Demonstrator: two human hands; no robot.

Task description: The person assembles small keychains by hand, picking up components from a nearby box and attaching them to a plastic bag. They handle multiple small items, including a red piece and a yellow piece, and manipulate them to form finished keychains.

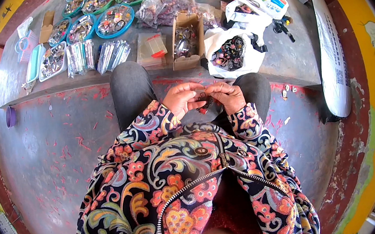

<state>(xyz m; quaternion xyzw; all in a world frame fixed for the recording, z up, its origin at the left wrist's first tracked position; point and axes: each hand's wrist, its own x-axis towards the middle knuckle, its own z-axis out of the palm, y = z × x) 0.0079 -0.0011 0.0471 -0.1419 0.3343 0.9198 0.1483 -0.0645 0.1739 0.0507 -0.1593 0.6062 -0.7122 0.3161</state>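
1. Sitting with both knees raised, the person holds both hands together above the lap, between the two dark-trousered legs (131, 88)
2. Left hand (181, 100): fingers curled in, thumb and fingertips pinched on a small dark item (204, 101) with a red part hanging below it
3. Right hand (228, 95): fingers bent and closed on the same small dark item from the other side; the two hands nearly touch at the fingertips
4. What kind of item it is cannot be told; it is mostly hidden by the fingers
5. Both forearms wear sleeves of a patterned floral jacket (181, 183) with an open zip
6. On the grey ledge (292, 52) ahead of the knees, a white plastic bag (231, 51) holds dark ring-shaped pieces, just beyond the right knee
7. An open cardboard box (186, 40) of small pieces stands beside the bag, with a clear plastic case (152, 49) to its left
8. Round blue and green trays (114, 19) of small goods lie farther back, well apart from the hands
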